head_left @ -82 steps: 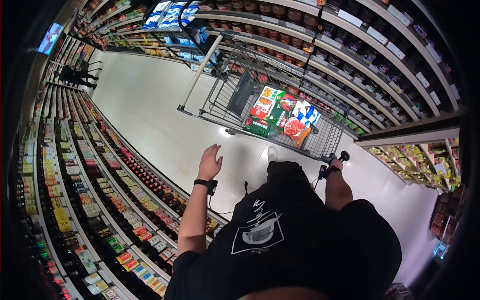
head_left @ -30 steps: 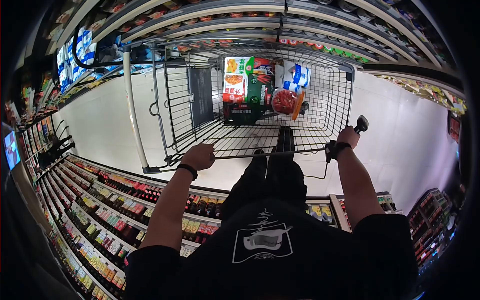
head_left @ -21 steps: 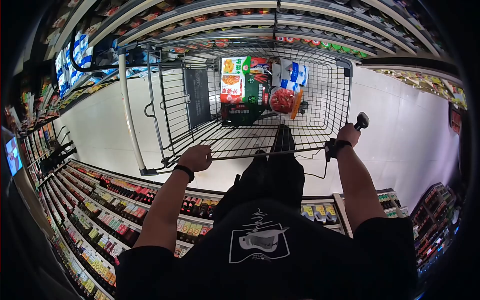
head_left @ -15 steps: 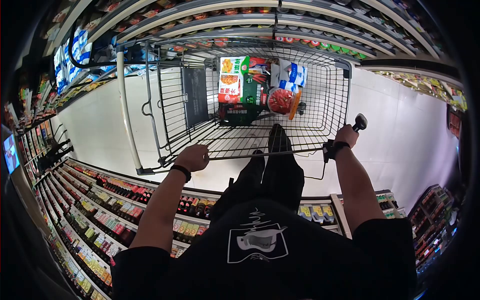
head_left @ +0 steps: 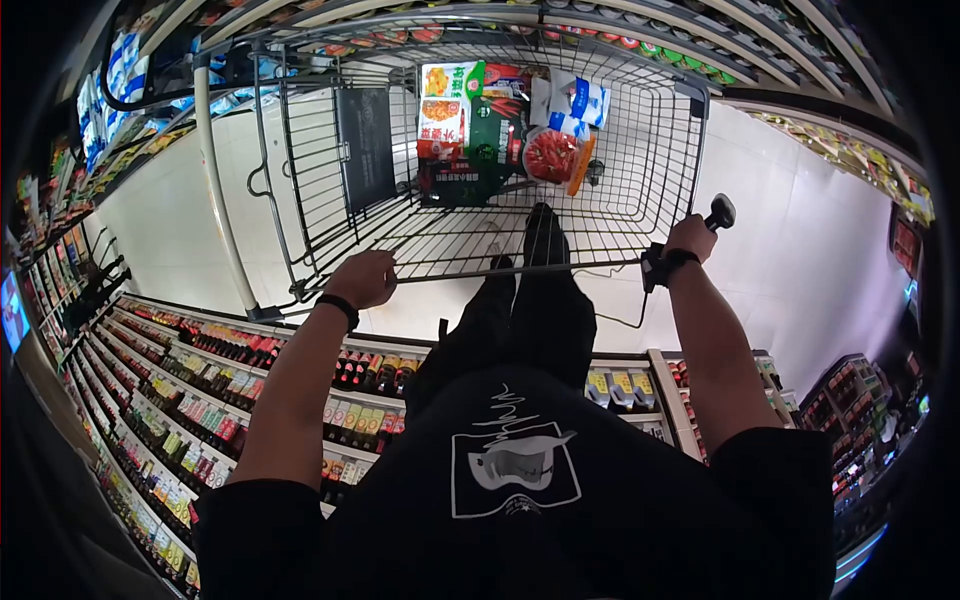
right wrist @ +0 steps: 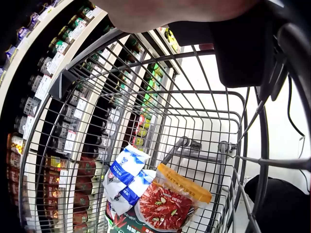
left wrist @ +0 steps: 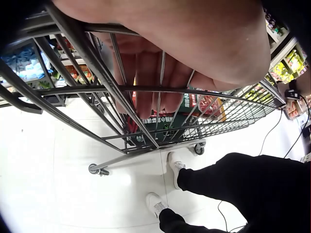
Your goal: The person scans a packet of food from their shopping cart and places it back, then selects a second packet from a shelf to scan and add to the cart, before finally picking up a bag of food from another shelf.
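Observation:
The wire shopping cart (head_left: 540, 268) stands crosswise before the person. The left hand (head_left: 360, 278) grips its near side rim; in the left wrist view the fingers (left wrist: 146, 82) hang down behind the wires. At the cart's right near corner, the right hand (head_left: 690, 240) is curled round a black-ended handle (head_left: 720, 212); in the right wrist view only part of the hand (right wrist: 180, 12) shows, at the top. Inside the cart lie a red-and-white pack (head_left: 440, 125), a dark green pack (head_left: 490, 135), blue-and-white bags (head_left: 585, 102) and an orange-edged bag (head_left: 552, 157) picturing red food.
Jar shelves (right wrist: 73, 136) run close along the cart's far side. Bottle and box shelves (head_left: 210, 385) stand behind the person at the left. Blue-and-white bags (head_left: 122, 85) sit on a rack near the cart's handlebar (head_left: 222, 190). Pale floor (head_left: 790, 230) shows at right.
The left hand, earlier raised off the cart, now grips its rim. The cart has turned and sits higher and farther left in view. The right hand keeps its hold.

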### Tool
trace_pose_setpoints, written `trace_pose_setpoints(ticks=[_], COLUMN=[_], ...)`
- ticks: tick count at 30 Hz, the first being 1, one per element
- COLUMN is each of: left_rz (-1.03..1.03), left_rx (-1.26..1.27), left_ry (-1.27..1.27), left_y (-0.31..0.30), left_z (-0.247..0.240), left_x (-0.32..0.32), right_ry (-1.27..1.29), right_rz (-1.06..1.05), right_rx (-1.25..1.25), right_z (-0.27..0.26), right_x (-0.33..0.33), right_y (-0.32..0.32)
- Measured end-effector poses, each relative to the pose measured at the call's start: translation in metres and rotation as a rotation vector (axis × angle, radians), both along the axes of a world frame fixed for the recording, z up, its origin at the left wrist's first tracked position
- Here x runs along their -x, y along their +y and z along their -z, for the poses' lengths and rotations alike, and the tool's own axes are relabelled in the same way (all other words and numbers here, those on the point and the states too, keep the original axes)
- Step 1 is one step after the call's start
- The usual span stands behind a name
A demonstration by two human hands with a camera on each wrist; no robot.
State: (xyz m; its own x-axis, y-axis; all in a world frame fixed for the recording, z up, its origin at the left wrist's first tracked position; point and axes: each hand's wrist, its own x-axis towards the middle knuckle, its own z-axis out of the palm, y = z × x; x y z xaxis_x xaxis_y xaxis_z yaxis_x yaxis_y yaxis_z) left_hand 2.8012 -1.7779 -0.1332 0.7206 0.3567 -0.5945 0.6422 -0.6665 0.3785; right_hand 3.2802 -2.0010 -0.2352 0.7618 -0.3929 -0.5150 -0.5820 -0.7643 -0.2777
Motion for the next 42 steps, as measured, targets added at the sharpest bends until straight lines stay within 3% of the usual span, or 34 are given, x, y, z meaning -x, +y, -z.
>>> trace_pose_setpoints(ticks=[4, 13, 16, 23, 25, 42], left_rz=[0.006, -0.026, -0.010, -0.008, -0.001, -0.020], left_rx=[-0.003, 0.053, 0.039, 0.041, 0.053, 0.016], left_ry=[0.009, 0.097, 0.109, 0.123, 0.152, 0.106], left_y=[-0.001, 0.000, 0.000, 0.002, 0.003, 0.001], left_z=[0.003, -0.005, -0.004, -0.009, -0.008, -0.003], left_x=[0.002, -0.006, -0.006, -0.011, -0.012, -0.006], right_ry=[0.004, -0.103, -0.083, -0.075, -0.083, -0.070], right_rz=[-0.017, -0.005, 0.058, 0.053, 0.044, 0.043], right_rx=[0.023, 0.022, 0.044, 0.011, -0.008, 0.027], right_z=[-0.011, 0.034, 0.003, 0.004, 0.030, -0.005], right_x=[0.001, -0.007, 0.001, 0.001, -0.006, 0.002], right_y=[0.005, -0.020, 0.002, 0.001, -0.016, 0.007])
